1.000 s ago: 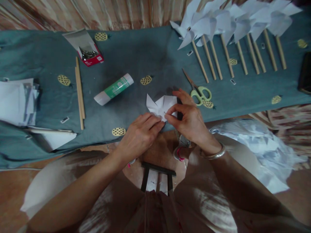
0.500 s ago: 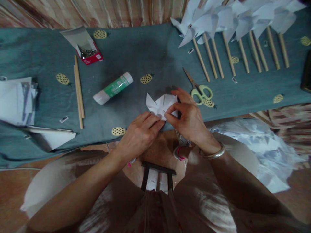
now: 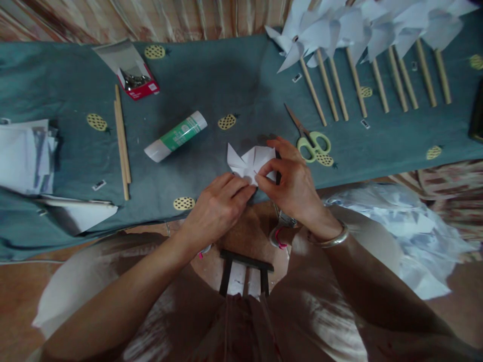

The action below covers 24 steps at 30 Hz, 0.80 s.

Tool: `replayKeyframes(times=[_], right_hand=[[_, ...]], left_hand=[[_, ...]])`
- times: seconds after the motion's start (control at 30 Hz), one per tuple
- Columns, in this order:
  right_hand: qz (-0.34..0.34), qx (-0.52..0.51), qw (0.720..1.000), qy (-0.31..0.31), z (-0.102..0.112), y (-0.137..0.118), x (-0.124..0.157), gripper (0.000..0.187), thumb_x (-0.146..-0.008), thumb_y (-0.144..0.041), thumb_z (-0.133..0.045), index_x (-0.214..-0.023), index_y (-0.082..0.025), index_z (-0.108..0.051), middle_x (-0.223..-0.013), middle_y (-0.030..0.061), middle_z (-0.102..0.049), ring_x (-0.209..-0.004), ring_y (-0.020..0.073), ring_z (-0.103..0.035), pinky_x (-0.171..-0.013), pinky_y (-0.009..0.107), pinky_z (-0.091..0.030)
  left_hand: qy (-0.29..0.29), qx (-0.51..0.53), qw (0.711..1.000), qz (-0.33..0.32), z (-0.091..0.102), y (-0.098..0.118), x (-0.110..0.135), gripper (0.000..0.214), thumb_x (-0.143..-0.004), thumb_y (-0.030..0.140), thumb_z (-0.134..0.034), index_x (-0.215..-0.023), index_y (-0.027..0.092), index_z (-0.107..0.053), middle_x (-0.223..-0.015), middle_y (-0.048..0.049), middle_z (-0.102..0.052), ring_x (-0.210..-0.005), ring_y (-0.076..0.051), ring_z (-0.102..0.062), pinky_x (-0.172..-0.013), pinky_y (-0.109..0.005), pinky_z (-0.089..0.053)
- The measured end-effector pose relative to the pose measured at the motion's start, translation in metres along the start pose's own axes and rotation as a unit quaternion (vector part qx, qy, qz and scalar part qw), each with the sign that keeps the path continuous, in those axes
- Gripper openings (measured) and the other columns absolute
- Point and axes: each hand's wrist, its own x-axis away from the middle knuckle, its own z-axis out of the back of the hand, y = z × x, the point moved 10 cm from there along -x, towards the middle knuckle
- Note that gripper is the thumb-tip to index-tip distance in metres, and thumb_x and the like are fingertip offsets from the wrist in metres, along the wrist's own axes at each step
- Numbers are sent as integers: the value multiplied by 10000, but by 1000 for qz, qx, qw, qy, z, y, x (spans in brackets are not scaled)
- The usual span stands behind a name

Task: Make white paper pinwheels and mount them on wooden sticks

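A white folded paper pinwheel (image 3: 249, 160) lies on the teal cloth (image 3: 211, 80) near the table's front edge. My left hand (image 3: 217, 208) rests against its lower left side, fingers together and pressing on the paper. My right hand (image 3: 292, 183) pinches the pinwheel's centre between thumb and forefinger; a thin pin seems to sit at the fingertips, too small to be sure. A dark stick-like thing (image 3: 278, 173) shows behind my right fingers. A silver bangle (image 3: 332, 239) circles my right wrist.
Green scissors (image 3: 311, 143) lie right of my hands, a glue stick (image 3: 176, 136) to the left. Wooden sticks (image 3: 123, 141) and a red box of pins (image 3: 136, 83) lie left. Several finished pinwheels (image 3: 339, 35) line the back right. White paper (image 3: 24, 156) is stacked far left.
Both hands stay on the pinwheel and barely shift. The view drifted slightly.
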Motion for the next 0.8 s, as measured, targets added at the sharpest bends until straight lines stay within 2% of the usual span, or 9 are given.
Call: replayKeyframes(times=[0.23, 0.4, 0.8], right_hand=[[-11, -10, 1000, -3, -1, 0, 1, 143, -781, -165, -626, -666, -250, -629, -1364, 77, -628, -1424, 346, -430, -1160, 606, -361], [-13, 0, 1000, 3, -1, -1, 2, 142, -780, -160, -621, -666, -245, -626, -1361, 104, -629, -1413, 349, -445, -1160, 595, -365], [-13, -14, 1000, 0, 1, 2, 2, 100, -779, -168, -655, -714, -243, -654, -1363, 56, -619, -1415, 347, -442, -1177, 582, -344]], left_hand=[[-9, 6, 1000, 9, -2, -2, -1, 207, -976, 121, -488, -1097, 97, -654, -1002, -112, -691, -904, -213, -612, -782, -354, -573], [-2, 10, 1000, 10, -1, -2, -1, 198, -970, 125, -505, -1093, 85, -656, -996, -114, -694, -899, -215, -610, -774, -346, -572], [-6, 13, 1000, 12, -2, -2, 0, 207, -974, 117, -492, -1104, 92, -652, -1011, -116, -694, -915, -217, -615, -787, -365, -582]])
